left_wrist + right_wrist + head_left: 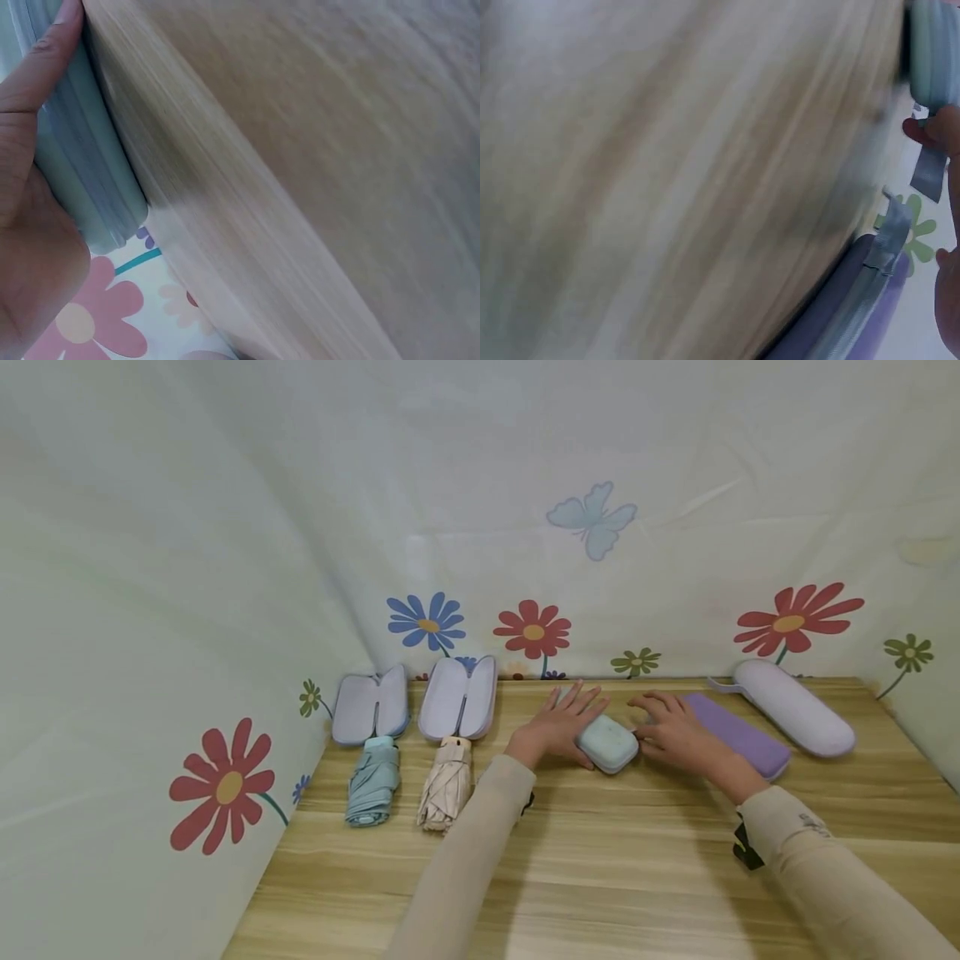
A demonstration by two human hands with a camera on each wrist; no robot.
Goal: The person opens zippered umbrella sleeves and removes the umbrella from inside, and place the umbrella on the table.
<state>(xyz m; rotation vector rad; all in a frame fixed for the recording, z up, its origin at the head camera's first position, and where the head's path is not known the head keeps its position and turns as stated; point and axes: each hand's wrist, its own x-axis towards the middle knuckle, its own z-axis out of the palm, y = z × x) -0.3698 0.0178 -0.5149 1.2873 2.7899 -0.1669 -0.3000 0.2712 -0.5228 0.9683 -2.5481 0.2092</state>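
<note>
A mint green zip case (pixel 609 743) lies at the middle of the wooden table. My left hand (pixel 558 727) holds it from the left, fingers spread over its top and thumb (pixel 46 64) along its zipped side. At the case's right end is my right hand (pixel 671 733), its thumb and finger pinching what looks like the zip pull. A grey fabric tab (pixel 930 174) hangs by those fingers. Just right of that hand lies a purple zip case (pixel 738 737), partly hidden by the wrist.
A pale lavender case (pixel 795 706) with a strap lies at the far right. On the left, two opened cases, one bluish (pixel 371 706) and one pinkish (pixel 457 697), lie behind a folded blue umbrella (pixel 372 783) and a folded beige umbrella (pixel 444 785). A flowered curtain (pixel 480 543) hangs behind the table.
</note>
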